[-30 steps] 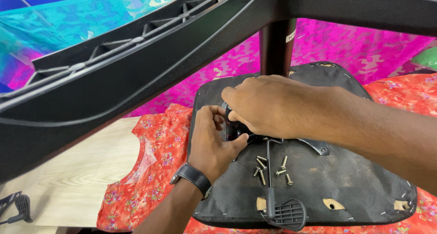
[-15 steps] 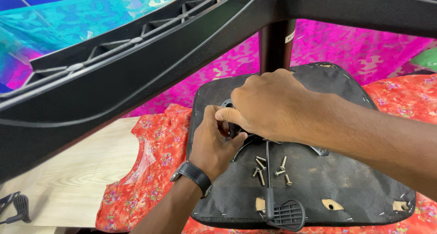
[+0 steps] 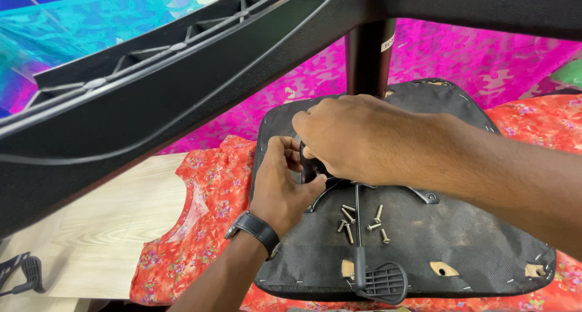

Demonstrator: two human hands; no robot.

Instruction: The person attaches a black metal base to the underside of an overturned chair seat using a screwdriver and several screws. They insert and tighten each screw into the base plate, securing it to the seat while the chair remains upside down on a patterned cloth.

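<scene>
A: Where are the hands?

B: Both are at the centre of the upturned chair seat (image 3: 461,251), where the black metal mechanism plate (image 3: 388,187) meets the gas column (image 3: 368,57). The left hand (image 3: 282,184) has its fingers curled against the side of a small dark part (image 3: 312,166). The right hand (image 3: 357,139) is closed over the same part from above (whether it pinches it tight or only covers it, I cannot tell; the fingertips are hidden).

A: How would you do this well?

B: My judgement: steady the plate with the left, work with the right, and line the holes up before any screw goes in. Seat each one by hand so it doesn't cross-thread.

A: And the screws?

B: About 6 pale metal screws (image 3: 357,218), short, lying loose on the seat just below the hands.

A: Materials?

B: The seat underside is coarse black woven fabric, stapled along the rim, with a few small tears showing pale wood. A slim lever ends in a ribbed plastic paddle (image 3: 382,283). The chair base arms (image 3: 151,115) are smooth black moulded plastic, ribbed inside. Beneath lies red floral cloth (image 3: 206,227) on a pale wood-grain floor (image 3: 85,239).
</scene>
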